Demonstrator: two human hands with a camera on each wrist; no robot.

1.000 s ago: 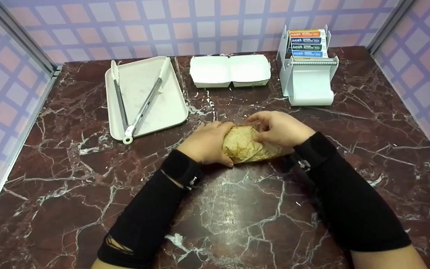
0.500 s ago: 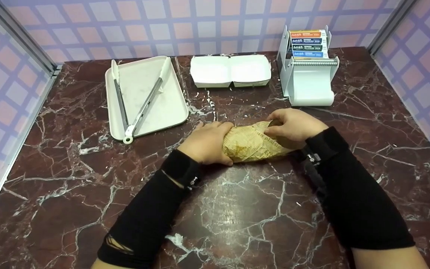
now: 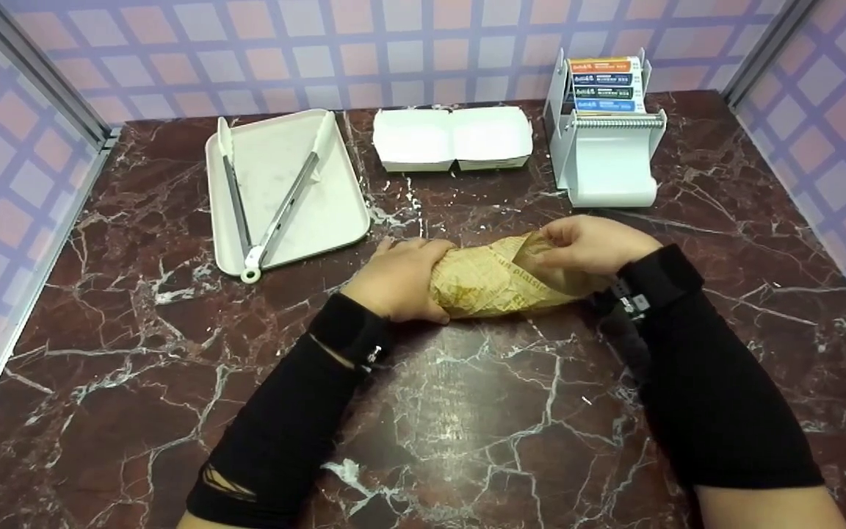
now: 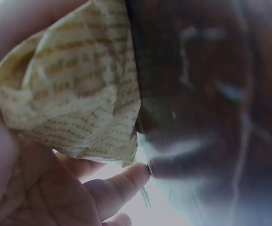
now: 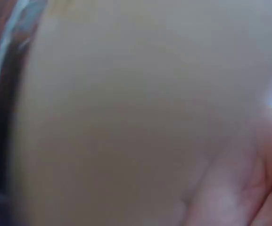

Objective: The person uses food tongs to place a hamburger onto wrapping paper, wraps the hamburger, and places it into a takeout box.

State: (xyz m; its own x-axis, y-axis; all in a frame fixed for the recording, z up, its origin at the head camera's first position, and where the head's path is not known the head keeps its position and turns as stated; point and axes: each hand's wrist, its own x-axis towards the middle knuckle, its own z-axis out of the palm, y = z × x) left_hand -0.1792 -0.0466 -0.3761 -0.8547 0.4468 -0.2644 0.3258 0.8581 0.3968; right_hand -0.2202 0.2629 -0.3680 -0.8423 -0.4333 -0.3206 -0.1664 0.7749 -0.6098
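On the table lies a bundle wrapped in crumpled tan paper (image 3: 471,283) with brown printed text; what is inside is hidden. My left hand (image 3: 401,279) grips its left end, thumb on the near side and fingers on the far side. The printed end of the bundle (image 4: 79,89) sits against the palm in the left wrist view. At the right end, my right hand (image 3: 599,246) pinches a loose flap of the paper (image 3: 531,253) between thumb and fingers, lifted open. Blurred paper (image 5: 126,108) fills most of the right wrist view, beside part of the palm.
A white tray (image 3: 349,209) with opened tongs (image 3: 289,202) on it stands at back left. Behind the bundle is an open white carton (image 3: 452,139). A white label dispenser (image 3: 614,165) with colored label rolls stands at back right. Patterned walls border the marbled table (image 3: 467,433).
My right hand has moved right along the bundle and drawn the paper flap up and open, showing more printed text. The left hand has kept its grip, shifting slightly left.
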